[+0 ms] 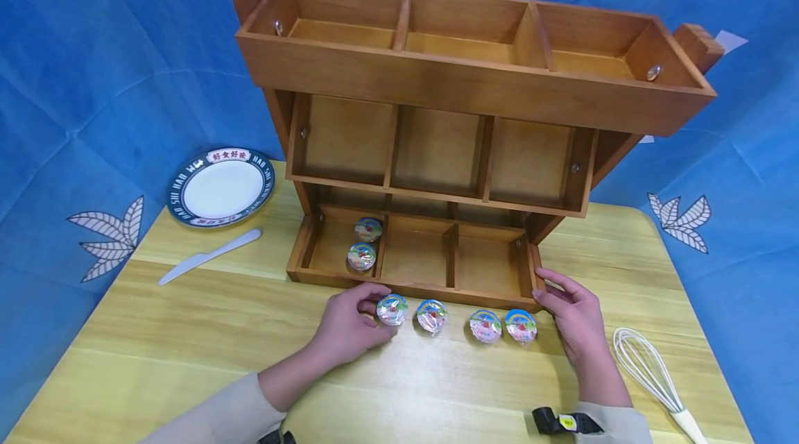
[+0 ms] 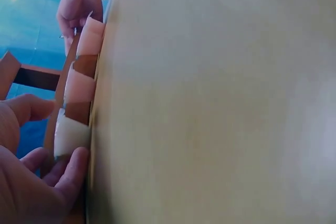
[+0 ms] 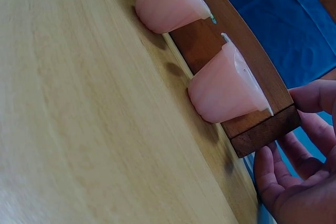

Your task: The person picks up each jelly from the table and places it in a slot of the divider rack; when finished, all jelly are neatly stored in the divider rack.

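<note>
My left hand (image 1: 349, 322) curls its fingers and thumb round a foil-lidded jelly cup (image 1: 392, 309), which looks whitish in the left wrist view. Three more jelly cups stand in a row to its right: one (image 1: 431, 316) close by, then a pair (image 1: 485, 326) further along, with pink sides in the right wrist view. Behind the row is a tiered wooden rack (image 1: 437, 291). My right hand (image 1: 577, 316) grips the right front end of its bottom tray, fingertips on the wood (image 3: 268, 129). Two jelly cups (image 1: 361, 257) sit in that tray's left compartment.
At the left lie a plate (image 1: 223, 189) with a dark patterned rim and a white knife (image 1: 209, 257). A whisk (image 1: 652, 374) rests on the right of the wooden table (image 1: 156, 361). The rack's two upper trays, each with three compartments, overhang the bottom one. Blue cloth hangs behind.
</note>
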`<state>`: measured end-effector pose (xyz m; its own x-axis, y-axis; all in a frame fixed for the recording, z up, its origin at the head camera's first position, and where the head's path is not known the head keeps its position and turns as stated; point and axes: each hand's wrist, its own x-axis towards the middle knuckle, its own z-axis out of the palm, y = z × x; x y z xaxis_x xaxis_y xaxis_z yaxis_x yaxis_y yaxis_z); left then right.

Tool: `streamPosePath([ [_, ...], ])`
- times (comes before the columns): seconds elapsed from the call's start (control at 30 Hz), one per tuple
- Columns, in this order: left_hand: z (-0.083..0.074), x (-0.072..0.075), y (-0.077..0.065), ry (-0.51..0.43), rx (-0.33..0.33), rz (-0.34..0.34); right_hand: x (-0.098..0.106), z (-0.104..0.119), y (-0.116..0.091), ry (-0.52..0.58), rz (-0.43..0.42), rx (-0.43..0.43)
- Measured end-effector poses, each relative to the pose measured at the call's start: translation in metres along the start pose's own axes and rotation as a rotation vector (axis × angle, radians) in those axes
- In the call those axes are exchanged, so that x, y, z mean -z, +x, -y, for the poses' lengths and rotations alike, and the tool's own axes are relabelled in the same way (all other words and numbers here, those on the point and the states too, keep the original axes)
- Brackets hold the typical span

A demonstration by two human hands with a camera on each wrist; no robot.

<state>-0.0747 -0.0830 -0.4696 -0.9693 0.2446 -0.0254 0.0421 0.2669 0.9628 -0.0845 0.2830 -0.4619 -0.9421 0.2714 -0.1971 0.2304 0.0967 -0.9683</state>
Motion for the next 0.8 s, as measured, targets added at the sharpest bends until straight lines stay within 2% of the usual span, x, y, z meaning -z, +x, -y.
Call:
streamPosePath([
  [0.3, 0.0072, -0.0068, 0.0027, -0.037, 0.018, 0.015, -0.0001, 0.0022, -0.0009, -0.01, -0.003, -0.013],
  [0.43, 0.009, -0.0075, 0.0036, -0.013, 0.003, 0.024, -0.0003, 0.0021, -0.0008, -0.028, -0.003, -0.014],
  [0.8, 0.0095, -0.0067, 0.0043, 0.064, -0.057, -0.014, -0.0009, 0.0031, -0.0002, -0.01, -0.004, -0.014],
])
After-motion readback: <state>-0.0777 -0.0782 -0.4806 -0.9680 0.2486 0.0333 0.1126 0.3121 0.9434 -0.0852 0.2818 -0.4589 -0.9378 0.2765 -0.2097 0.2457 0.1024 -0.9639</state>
